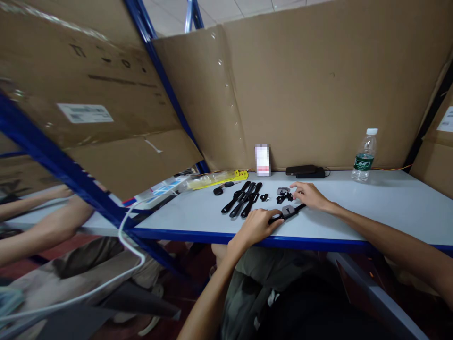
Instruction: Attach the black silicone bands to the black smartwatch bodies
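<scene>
On the grey-white table, my left hand (pixel 261 221) is closed round the left handle of a black spokeshave (pixel 296 209) with a grey metal plate at its middle. The spokeshave lies slanted near the table's front edge. Above its other handle is my right hand (pixel 310 195), its fingers bent beside small black parts (pixel 284 198); whether they pinch one is too small to tell. A grey metal plate (pixel 282 190) lies behind those parts. To the left, several more black spokeshave bodies (pixel 244 200) lie side by side, with a small black piece and screw (pixel 264 198) near them.
At the back stand a blurred-out phone (pixel 262 160) and a clear bottle (pixel 364 156), with dark flat cases (pixel 305 171) between them. Keys with a black fob (pixel 222 188) and a yellow-edged plastic package (pixel 215 179) lie left. Cardboard walls surround the table; another person's arm (pixel 53 224) shows at left.
</scene>
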Demonstrator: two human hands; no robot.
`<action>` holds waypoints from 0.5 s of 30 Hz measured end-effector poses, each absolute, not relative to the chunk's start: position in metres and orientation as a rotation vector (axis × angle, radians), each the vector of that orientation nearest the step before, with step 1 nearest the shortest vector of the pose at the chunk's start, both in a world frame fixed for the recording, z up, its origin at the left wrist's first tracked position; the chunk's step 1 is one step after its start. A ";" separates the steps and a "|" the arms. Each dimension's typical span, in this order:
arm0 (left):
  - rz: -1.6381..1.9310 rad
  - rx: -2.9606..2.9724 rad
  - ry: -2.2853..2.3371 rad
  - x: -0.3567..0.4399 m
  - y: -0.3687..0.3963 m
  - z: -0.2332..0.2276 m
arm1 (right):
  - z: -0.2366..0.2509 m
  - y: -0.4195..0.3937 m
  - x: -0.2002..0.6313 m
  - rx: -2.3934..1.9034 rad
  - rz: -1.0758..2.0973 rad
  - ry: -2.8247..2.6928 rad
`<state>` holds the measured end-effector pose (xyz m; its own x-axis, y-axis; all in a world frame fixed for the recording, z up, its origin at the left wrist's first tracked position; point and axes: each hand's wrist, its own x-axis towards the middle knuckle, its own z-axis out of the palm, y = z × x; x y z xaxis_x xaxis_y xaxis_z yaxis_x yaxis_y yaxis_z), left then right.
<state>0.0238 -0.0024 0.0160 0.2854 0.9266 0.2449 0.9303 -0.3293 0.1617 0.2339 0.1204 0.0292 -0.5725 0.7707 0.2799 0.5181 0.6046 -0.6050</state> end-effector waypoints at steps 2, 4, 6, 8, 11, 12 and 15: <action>-0.469 -2.511 -1.807 0.023 -0.002 0.015 | 0.031 0.117 0.233 -0.961 0.584 -2.448; -0.473 -2.509 -1.808 0.023 -0.002 0.015 | 0.032 0.115 0.232 -0.938 0.535 -2.581; -0.469 -2.510 -1.809 0.023 -0.001 0.015 | 0.031 0.116 0.230 -0.925 0.590 -2.594; -0.464 -2.506 -1.813 0.023 -0.001 0.015 | 0.029 0.120 0.229 -0.927 0.769 -2.473; -0.458 -2.497 -1.822 0.023 -0.002 0.015 | 0.025 0.131 0.230 -0.989 0.977 -2.174; -0.456 -2.492 -1.827 0.023 -0.002 0.015 | 0.025 0.135 0.232 -1.024 0.979 -2.100; -0.454 -2.485 -1.837 0.023 -0.002 0.014 | 0.025 0.144 0.240 -1.129 0.985 -2.039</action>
